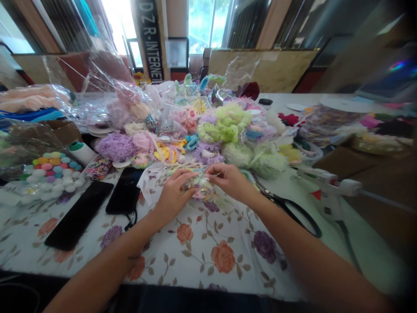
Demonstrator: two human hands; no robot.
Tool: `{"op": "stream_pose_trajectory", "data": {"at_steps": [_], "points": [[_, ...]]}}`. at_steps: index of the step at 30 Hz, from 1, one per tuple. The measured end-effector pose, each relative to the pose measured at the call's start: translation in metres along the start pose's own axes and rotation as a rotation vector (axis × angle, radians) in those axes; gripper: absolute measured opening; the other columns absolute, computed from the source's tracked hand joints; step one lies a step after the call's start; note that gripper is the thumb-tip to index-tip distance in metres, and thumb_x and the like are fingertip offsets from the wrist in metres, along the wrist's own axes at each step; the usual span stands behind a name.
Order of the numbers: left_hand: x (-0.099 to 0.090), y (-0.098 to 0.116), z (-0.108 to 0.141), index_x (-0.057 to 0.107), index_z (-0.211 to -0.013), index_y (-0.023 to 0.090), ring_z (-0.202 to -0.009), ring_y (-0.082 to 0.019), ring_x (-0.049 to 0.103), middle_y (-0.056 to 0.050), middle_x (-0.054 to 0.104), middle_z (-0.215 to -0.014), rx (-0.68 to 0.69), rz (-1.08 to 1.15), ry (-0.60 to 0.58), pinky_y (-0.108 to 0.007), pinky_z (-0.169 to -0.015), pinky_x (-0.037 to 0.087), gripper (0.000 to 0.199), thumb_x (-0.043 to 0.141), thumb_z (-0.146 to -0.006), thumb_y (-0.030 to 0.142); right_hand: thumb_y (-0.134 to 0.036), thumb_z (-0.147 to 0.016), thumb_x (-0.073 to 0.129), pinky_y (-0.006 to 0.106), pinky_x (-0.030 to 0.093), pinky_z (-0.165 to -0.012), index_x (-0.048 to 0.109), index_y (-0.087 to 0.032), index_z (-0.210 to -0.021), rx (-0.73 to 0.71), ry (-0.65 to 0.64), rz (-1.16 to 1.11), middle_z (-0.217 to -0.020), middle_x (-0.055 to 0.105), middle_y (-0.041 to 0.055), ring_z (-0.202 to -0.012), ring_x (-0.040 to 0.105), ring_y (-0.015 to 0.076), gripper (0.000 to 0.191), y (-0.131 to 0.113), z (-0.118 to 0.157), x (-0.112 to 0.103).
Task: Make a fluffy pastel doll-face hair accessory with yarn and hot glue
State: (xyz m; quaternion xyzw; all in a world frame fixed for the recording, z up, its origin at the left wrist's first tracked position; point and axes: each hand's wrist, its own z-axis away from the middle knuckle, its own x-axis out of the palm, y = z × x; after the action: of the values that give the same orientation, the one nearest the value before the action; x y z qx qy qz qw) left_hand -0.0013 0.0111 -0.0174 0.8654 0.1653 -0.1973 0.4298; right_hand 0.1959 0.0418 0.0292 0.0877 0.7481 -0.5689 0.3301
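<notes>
A small doll head (201,192) with a painted face and pale trimmings lies on the flowered cloth in front of me. My left hand (176,191) grips it from the left, thumb along its lower side and fingers over the top. On the other side, my right hand (230,180) has its thumb and fingertips pinched at the top edge of the head. Whatever is in that pinch is too small to make out. White fabric strips (150,184) lie just left of the head, and black-handled scissors (293,208) rest beside my right forearm.
Two black phones (80,215) (124,191) lie at left, near a bag of pompoms (54,174). A glue gun (329,187) stands at right by a cardboard box (368,174). Behind my hands are heaped lace and trims, including a green ruffle (228,121) and purple yarn (115,145).
</notes>
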Motion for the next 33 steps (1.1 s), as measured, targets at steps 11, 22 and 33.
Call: {"op": "stream_pose_trajectory", "data": {"at_steps": [11,22,33], "points": [[0.001,0.002,0.0,0.065,-0.114,0.025,-0.106,-0.023,0.061,-0.008,0.064,-0.111,0.006,-0.023,0.018,-0.041,-0.095,0.05,0.035,0.07,-0.08,0.029,-0.043,-0.08,0.065,0.036,0.049,-0.084,0.056,-0.02,-0.112,0.032,0.116,-0.247,-0.102,0.065,0.0085,-0.093,0.063,0.0207,0.04,0.011,0.011,0.003],[-0.003,-0.002,-0.001,0.062,-0.122,0.025,-0.114,-0.025,0.059,-0.009,0.063,-0.12,-0.029,-0.019,-0.028,-0.042,-0.098,0.048,0.053,0.077,-0.073,0.038,-0.038,-0.067,0.077,0.028,0.045,-0.066,0.06,-0.017,-0.102,0.066,-0.001,-0.179,-0.089,0.063,0.0011,-0.075,0.058,0.017,0.044,0.026,0.023,0.03],[-0.03,0.024,-0.035,0.066,-0.109,0.019,-0.1,-0.021,0.064,-0.009,0.069,-0.109,-0.333,0.288,-0.178,-0.033,-0.084,0.053,0.04,0.056,-0.087,0.05,-0.039,-0.067,0.075,0.03,0.048,-0.07,0.062,-0.019,-0.098,0.197,-0.05,-0.534,-0.09,0.069,0.0029,-0.079,0.064,0.0197,0.039,0.006,0.034,0.02]]}}
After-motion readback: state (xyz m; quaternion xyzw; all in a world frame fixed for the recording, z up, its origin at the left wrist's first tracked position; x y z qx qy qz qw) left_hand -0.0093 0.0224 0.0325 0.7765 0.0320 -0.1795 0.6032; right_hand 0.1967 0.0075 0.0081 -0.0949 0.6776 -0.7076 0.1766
